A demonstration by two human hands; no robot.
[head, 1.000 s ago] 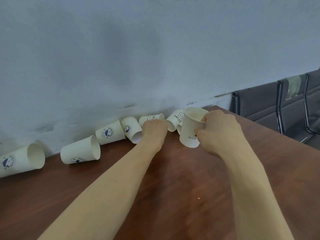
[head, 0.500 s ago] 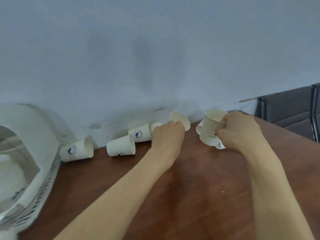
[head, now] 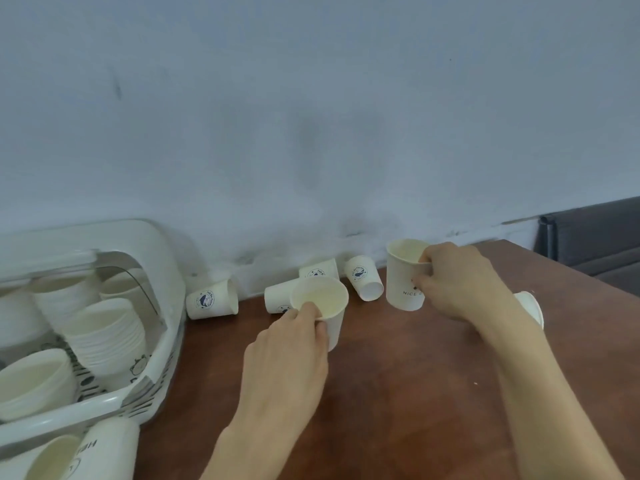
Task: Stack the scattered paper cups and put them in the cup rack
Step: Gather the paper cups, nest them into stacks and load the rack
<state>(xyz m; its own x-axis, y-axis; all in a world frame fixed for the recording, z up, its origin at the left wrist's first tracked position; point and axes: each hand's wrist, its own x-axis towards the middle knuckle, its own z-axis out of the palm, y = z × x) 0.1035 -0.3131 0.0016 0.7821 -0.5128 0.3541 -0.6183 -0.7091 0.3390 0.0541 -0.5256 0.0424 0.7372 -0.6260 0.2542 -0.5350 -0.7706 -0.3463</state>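
My left hand [head: 287,344] pinches the rim of an upright white paper cup [head: 323,301] above the brown table [head: 398,393]. My right hand [head: 457,282] grips another upright cup [head: 403,278] printed "NICE", thumb inside its rim. Several cups lie on their sides along the wall: one at the left [head: 212,300], one partly behind the left-hand cup [head: 277,298], one at the wall [head: 318,270], one further right [head: 364,278]. One more cup [head: 530,306] lies behind my right forearm. The white cup rack [head: 162,271] at the left holds stacks of cups [head: 105,336].
A grey-white wall [head: 311,133] runs along the table's far edge. Dark chairs [head: 595,237] stand beyond the table's right corner. Two cups [head: 86,452] lie at the bottom left in front of the rack.
The view has swung left, bringing the rack into sight. My left hand has lifted a cup from the row at the wall and drawn it nearer. My right hand still holds its cup.
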